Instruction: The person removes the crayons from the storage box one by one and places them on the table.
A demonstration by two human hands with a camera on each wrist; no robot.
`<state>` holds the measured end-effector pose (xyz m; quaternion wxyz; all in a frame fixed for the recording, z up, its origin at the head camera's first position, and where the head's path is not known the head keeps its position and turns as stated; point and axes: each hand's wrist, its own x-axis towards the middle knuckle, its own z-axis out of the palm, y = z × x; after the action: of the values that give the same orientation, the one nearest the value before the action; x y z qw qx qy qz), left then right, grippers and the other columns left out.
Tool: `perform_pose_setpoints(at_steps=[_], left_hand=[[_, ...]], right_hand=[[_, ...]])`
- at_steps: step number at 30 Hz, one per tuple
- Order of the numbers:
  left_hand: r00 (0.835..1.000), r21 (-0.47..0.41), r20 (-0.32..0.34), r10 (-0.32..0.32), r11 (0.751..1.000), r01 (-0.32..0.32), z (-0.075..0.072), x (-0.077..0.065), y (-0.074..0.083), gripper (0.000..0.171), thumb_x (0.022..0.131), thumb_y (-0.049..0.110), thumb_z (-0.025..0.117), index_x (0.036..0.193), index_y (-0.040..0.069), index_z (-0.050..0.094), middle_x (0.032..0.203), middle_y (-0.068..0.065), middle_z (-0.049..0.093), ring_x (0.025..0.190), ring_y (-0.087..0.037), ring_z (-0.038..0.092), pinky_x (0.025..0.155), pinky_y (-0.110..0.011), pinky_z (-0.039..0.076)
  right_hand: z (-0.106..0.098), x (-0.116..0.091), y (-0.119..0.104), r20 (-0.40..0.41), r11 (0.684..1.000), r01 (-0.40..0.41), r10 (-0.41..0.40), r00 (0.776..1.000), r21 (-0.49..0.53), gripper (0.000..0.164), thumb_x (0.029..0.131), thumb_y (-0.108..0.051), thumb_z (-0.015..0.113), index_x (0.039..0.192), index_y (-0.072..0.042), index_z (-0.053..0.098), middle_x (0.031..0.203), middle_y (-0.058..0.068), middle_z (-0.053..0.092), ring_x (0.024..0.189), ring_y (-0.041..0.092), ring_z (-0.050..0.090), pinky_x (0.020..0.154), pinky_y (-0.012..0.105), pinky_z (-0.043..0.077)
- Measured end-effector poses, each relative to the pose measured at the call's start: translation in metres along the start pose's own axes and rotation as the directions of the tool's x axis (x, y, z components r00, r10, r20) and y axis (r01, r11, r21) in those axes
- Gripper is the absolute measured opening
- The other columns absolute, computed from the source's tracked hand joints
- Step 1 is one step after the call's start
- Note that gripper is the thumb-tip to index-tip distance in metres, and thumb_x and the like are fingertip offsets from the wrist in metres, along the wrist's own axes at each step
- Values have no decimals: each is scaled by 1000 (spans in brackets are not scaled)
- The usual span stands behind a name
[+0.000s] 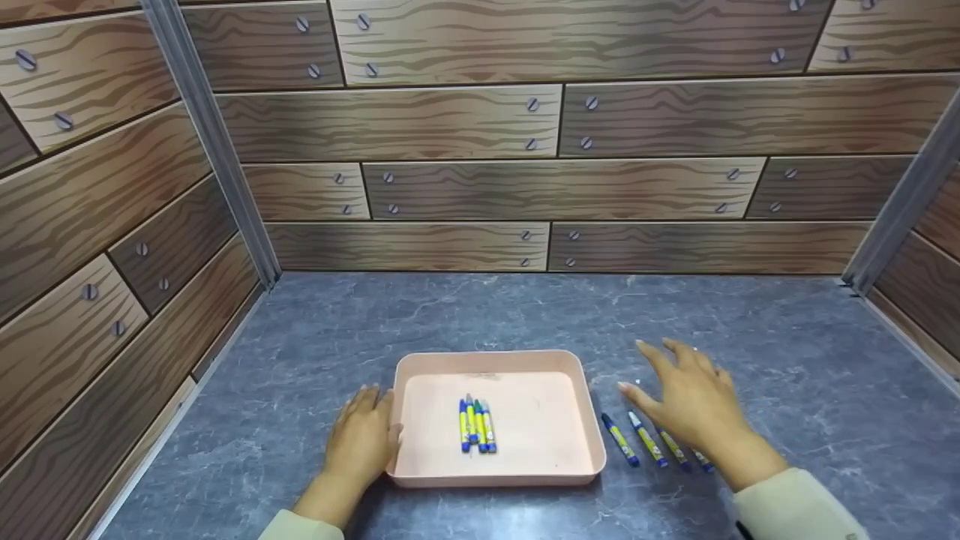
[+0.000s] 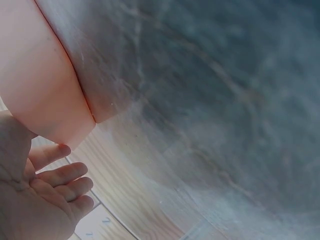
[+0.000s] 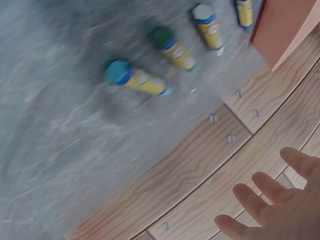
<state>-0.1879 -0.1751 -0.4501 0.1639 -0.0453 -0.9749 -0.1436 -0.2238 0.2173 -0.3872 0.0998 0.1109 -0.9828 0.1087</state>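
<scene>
A shallow pink tray (image 1: 536, 427) sits on the table with several yellow-and-blue crayons (image 1: 481, 431) lying side by side in it. At its left wall is my left hand (image 1: 360, 439), fingers extended and thumb side against the tray. In the left wrist view the hand (image 2: 47, 192) shows loosely spread fingers beside the tray wall (image 2: 45, 85). My right hand (image 1: 694, 401) hovers with spread fingers over the row of crayons (image 1: 620, 440) to the right of the tray, partly hiding some. The right wrist view shows these crayons (image 3: 145, 82) apart from the hand (image 3: 280, 205), which holds nothing.
Dark blue-grey marbled tabletop (image 1: 480, 315) surrounds the tray. Wood-patterned panels (image 1: 450, 120) enclose the back and both sides, with grey metal corner posts (image 1: 217, 142) at the left and right.
</scene>
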Motion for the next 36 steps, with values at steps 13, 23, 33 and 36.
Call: perform_pose_setpoints(at_steps=[13, 23, 33, 36], left_hand=[[1000, -10, 0, -5, 1000, 5, 2, 0, 0, 46, 83, 16, 70, 122, -5, 60, 127, -29, 53, 122, -45, 46, 104, -54, 34], [1000, -11, -10, -6, 1000, 6, 0, -1, 1, 44, 82, 15, 70, 121, -5, 60, 126, -28, 54, 121, -44, 47, 103, -54, 36], [1000, 2, 3, -16, 1000, 16, 1, 0, -2, 46, 83, 16, 70, 122, -5, 60, 128, -27, 53, 123, -43, 47, 104, -53, 36], [1000, 5, -3, -12, 1000, 12, 2, 0, -2, 45, 83, 16, 70, 122, -5, 60, 128, -27, 53, 122, -43, 47, 103, -53, 36]], right_hand=[[22, 16, -48, -23, 996, 77, -76, 997, 50, 70, 88, -57, 55, 142, -13, 44, 141, 27, 38, 125, 51, 36, 97, 71, 27], [42, 20, -88, -26, 987, 136, -135, 991, 82, 68, 86, -59, 56, 136, -12, 50, 137, 24, 44, 123, 48, 41, 98, 69, 29], [62, 21, -115, -26, 977, 192, -191, 981, 90, 63, 85, -52, 62, 134, -13, 53, 134, 21, 47, 122, 44, 44, 96, 67, 34], [68, 21, -120, -14, 976, 203, -202, 979, 85, 64, 85, -52, 62, 134, -12, 54, 132, 20, 49, 118, 44, 46, 94, 64, 38]])
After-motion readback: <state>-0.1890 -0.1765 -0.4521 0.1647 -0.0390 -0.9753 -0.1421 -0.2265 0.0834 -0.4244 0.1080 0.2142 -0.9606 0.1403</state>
